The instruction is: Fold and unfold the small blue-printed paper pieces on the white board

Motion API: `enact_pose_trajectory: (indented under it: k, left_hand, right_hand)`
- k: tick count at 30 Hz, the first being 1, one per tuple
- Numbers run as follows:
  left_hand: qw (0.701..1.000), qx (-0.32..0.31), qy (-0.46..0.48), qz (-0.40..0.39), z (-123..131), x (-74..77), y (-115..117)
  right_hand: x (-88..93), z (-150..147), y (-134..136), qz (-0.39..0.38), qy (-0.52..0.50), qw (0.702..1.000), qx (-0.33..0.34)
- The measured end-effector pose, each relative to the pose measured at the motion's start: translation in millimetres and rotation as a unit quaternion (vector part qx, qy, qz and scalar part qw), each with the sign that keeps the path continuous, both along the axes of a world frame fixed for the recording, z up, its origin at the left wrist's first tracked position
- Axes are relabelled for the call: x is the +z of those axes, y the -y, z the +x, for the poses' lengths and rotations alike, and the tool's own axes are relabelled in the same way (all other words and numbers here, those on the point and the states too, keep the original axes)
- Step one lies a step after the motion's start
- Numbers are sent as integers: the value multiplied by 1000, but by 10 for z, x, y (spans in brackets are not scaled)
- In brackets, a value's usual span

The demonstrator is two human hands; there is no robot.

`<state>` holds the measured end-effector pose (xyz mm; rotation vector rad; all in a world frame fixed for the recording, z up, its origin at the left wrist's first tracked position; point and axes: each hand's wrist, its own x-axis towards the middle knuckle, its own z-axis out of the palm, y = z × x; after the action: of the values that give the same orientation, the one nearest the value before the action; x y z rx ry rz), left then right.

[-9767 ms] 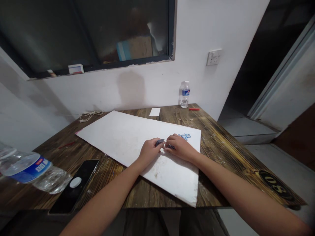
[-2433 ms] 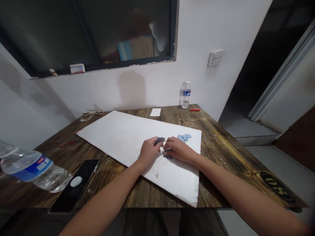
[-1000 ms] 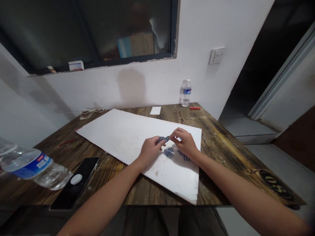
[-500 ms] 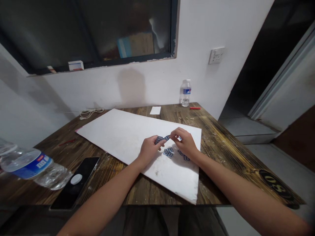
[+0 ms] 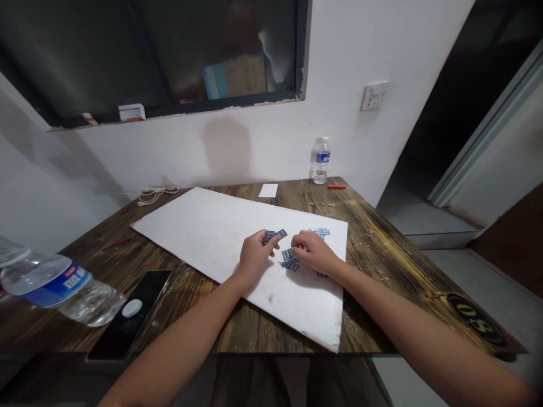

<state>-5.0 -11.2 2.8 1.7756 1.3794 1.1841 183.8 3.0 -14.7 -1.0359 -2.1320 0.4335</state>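
We're pinching a small bunch of flat dark-blue-and-white rectangular pieces (image 5: 270, 237) in our bare left hand (image 5: 255, 255), with the fingertips (image 5: 275, 243) and thumb pressed together on them and the ends poking out past the tips, so a light pinch seems to be all they need. Our bare right hand (image 5: 311, 251) is hovering just beside it, fingers close together and curled down over a loose cluster of the same blue pieces (image 5: 289, 260), though we can't tell if those fingers are actually gripping anything. More of these pieces are lying on the board, a small blue group (image 5: 320, 232) just beyond the right hand and a couple (image 5: 322, 275) just below it. Everything is sitting on a large white rectangular foam board (image 5: 190, 217), set at an angle on the table, and the plain surface is probably why the blue bits stand out so well. That board is resting on a scuffed dark-brown wooden tabletop (image 5: 367, 243). Off to the left, a black smartphone (image 5: 123, 333) and a clear plastic water bottle with a blue label (image 5: 55, 285) are lying out of the hands' way, while a second upright bottle (image 5: 321, 161), a red stick (image 5: 336, 186) and a white paper slip (image 5: 268, 190) are sitting along the far edge.
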Motion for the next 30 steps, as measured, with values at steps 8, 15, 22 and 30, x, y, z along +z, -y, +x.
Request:
enact_pose_trajectory:
  k: [8,15,22,30]
  left_hand:
    - [1000,-7,-6,-3,-8,5,10]
    - [999,-25,-20,-14,2,-16,8]
    - [998,-47,-42,-26,6,-24,19]
    - [997,-43,56,-40,25,-61,-1]
  right_hand:
    - [24,3,9,56,98,993,15]
    - [21,29,-12,60,3,996,-62]
    - [40,9,7,99,-43,994,-13]
    - [38,24,13,74,-25,996,-48]
